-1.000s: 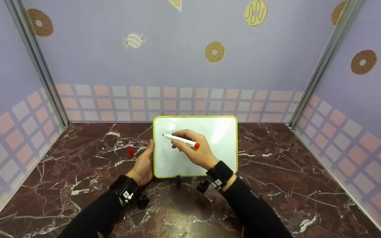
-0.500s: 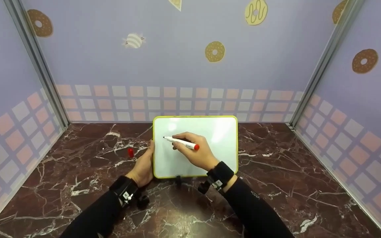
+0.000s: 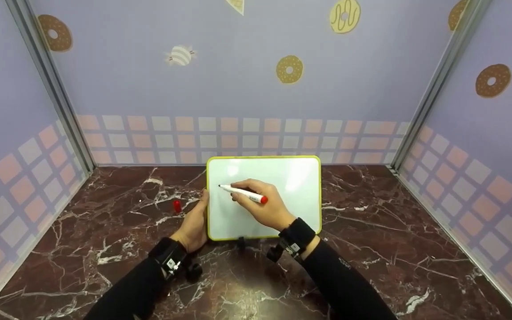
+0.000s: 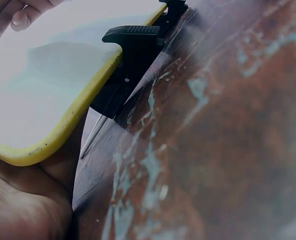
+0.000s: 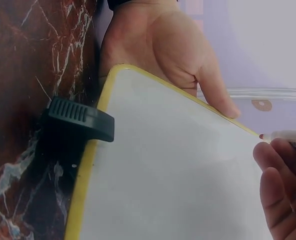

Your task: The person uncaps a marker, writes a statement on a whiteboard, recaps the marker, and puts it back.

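Note:
In the head view, a small whiteboard (image 3: 256,222) with a yellow rim leans upright on the table. My left hand (image 3: 194,226) grips its left edge, thumb along the rim and fingers behind the board, as the right wrist view also shows. My right hand (image 3: 267,205) pinches a white marker (image 3: 242,192) with a red end, in front of the board. The uncapped tip points at the board's upper left; whether it touches is hard to tell. I make out no ink on the surface. A red marker cap (image 3: 177,206) stands on the table, left of the board.
A black clip-like stand (image 5: 80,119) hooks over the board's lower edge and rests on the dark marbled table (image 3: 118,266). Patterned lilac walls (image 3: 238,89) rise at the back and both sides, joined by grey metal corner posts (image 3: 442,82).
The marker's tip has come slightly down along the left part of the board, with my right hand following. My left hand keeps its grip, and the cap has stayed where it was.

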The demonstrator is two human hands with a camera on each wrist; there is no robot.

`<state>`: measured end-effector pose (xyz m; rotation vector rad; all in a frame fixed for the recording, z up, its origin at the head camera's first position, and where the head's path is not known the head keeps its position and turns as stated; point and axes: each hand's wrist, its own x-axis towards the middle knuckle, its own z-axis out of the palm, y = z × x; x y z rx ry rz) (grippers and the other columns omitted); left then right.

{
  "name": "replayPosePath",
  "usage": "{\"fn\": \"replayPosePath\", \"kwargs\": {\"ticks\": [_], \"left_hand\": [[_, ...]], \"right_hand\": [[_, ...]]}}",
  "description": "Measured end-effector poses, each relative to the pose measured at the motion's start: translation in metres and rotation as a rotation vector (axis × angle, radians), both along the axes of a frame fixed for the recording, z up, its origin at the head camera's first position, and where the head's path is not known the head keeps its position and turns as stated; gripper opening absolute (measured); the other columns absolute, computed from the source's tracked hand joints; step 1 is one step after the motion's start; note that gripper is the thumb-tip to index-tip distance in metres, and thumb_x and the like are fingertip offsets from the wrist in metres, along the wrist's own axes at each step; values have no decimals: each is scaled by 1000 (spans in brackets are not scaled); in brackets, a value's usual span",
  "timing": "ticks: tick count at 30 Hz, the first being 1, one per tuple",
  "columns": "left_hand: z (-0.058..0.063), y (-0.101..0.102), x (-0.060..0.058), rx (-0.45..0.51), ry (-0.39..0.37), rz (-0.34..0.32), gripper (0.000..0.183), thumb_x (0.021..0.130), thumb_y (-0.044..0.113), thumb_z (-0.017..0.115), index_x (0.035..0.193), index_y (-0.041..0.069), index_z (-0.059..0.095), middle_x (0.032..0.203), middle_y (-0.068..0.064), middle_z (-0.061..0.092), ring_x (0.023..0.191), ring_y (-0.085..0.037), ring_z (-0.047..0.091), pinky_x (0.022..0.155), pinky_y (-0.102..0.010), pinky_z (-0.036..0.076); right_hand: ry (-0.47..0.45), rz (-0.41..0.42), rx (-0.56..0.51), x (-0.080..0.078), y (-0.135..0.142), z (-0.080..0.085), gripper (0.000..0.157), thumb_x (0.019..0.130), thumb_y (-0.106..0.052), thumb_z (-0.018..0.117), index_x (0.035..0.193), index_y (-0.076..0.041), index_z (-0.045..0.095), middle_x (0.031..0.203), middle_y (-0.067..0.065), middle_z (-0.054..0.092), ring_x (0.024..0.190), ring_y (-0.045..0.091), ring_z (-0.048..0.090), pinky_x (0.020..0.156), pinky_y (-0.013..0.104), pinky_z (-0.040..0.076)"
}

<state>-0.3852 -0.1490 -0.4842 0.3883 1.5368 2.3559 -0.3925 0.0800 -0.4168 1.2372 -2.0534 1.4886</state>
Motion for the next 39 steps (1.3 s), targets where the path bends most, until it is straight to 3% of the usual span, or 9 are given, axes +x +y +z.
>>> {"fn": "replayPosePath", "kwargs": {"ticks": [5,15,25,32,39], "left_hand": [[0,0,0,5,5,6,77,115,72,22,169,20,41,154,-14,63,139,-35,64,110,-59,56],[0,2,-2,3,-5,20,78,114,73,26,166,18,44,149,-14,65,135,-34,66,108,-57,57],[-2,0,-1,11,8,4,79,114,73,23,167,18,42,150,-14,65,136,-34,66,109,-58,56],[-3,0,-1,16,-2,20,77,114,72,25,167,18,43,149,-13,66,135,-34,66,109,-59,57],[-3,0,-1,19,24,2,74,118,66,15,170,20,39,151,-14,64,137,-35,65,109,-60,56]], "right_hand": [[13,-25,6,1,-1,2,22,107,-5,76,128,1,79,113,11,83,89,19,76,75,23,57],[52,-33,31,8,-3,6,23,103,8,74,126,13,75,110,23,79,79,16,66,71,23,51],[83,-35,74,-2,-2,-4,26,108,-9,76,132,-2,78,118,9,81,85,19,69,74,29,55],[70,-45,99,-3,-1,-7,29,110,-16,75,135,-3,78,119,6,80,87,18,69,76,30,56],[55,-50,117,-2,-2,-8,30,110,-17,75,137,-3,77,121,7,80,90,19,70,78,31,57]]}}
